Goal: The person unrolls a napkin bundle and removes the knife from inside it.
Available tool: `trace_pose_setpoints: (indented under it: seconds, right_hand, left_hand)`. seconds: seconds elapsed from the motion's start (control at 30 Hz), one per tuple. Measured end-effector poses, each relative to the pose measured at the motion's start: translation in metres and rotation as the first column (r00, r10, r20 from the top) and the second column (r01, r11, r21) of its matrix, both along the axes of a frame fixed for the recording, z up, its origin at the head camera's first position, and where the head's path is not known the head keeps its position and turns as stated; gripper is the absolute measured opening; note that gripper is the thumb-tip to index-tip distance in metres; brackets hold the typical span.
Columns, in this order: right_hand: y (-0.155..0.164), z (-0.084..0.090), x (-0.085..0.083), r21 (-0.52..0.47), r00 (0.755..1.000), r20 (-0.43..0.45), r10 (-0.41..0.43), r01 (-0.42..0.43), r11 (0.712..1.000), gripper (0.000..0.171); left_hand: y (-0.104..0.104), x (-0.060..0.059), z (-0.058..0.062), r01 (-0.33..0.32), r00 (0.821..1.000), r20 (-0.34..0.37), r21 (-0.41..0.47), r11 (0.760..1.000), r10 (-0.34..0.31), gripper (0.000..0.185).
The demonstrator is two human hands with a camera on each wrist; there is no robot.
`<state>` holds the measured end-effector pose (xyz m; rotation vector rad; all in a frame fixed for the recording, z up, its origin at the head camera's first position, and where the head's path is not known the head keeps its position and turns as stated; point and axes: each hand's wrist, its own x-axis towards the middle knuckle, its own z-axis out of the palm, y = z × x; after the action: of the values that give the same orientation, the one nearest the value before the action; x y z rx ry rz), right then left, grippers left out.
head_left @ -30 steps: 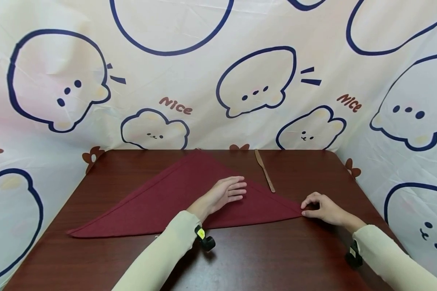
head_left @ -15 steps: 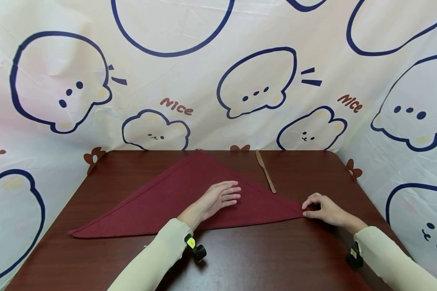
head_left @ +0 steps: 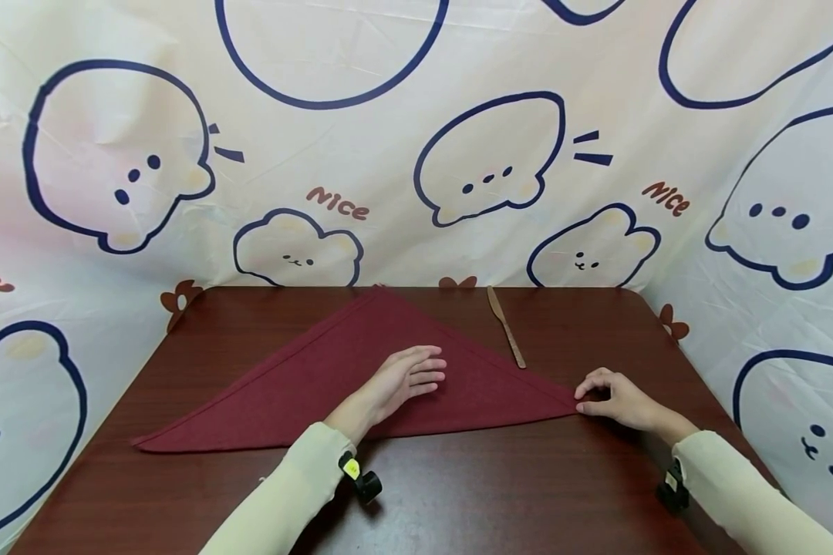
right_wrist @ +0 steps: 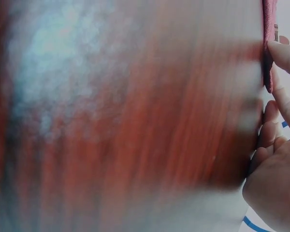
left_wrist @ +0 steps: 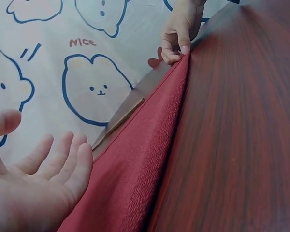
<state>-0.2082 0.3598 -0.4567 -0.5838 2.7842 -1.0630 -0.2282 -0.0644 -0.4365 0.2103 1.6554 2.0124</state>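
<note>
A dark red cloth napkin point(head_left: 305, 393), folded into a triangle, lies on the brown table with its peak at the far edge. My right hand point(head_left: 618, 397) pinches the napkin's right corner between thumb and fingers; the right wrist view shows the tip of red cloth point(right_wrist: 268, 48) at the thumb. Over the middle of the napkin is my left hand point(head_left: 399, 381), its fingers straight and holding nothing. In the left wrist view that hand point(left_wrist: 43, 183) appears palm up beside the cloth; whether it touches the cloth I cannot tell.
A table knife point(head_left: 505, 327) lies behind the napkin's right slope, its handle end close to the cloth. The wooden table point(head_left: 500, 493) meets a patterned curtain point(head_left: 389, 154) at the back and sides. Each wrist wears a small black camera point(head_left: 368, 486).
My left hand has drifted left and slightly toward me over the napkin, fingers still straight. The right hand keeps its pinch on the corner, and the napkin has not visibly moved.
</note>
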Motion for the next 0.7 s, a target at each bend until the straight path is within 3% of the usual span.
trace_pose_setpoints:
  seconds: [0.57, 0.7]
  right_hand:
    - [0.002, 0.0, -0.002, 0.007, 0.998, 0.06, -0.019, 0.019, 1.0, 0.01]
    - [0.001, 0.001, -0.002, 0.002, 0.998, 0.066, -0.016, 0.016, 1.0, 0.011]
  left_hand:
    - [-0.021, 0.006, 0.0, -0.109, 0.993, -0.053, -0.124, 0.986, 0.103, 0.045]
    - [-0.026, 0.005, -0.003, -0.149, 0.984, -0.121, -0.16, 0.976, 0.13, 0.041]
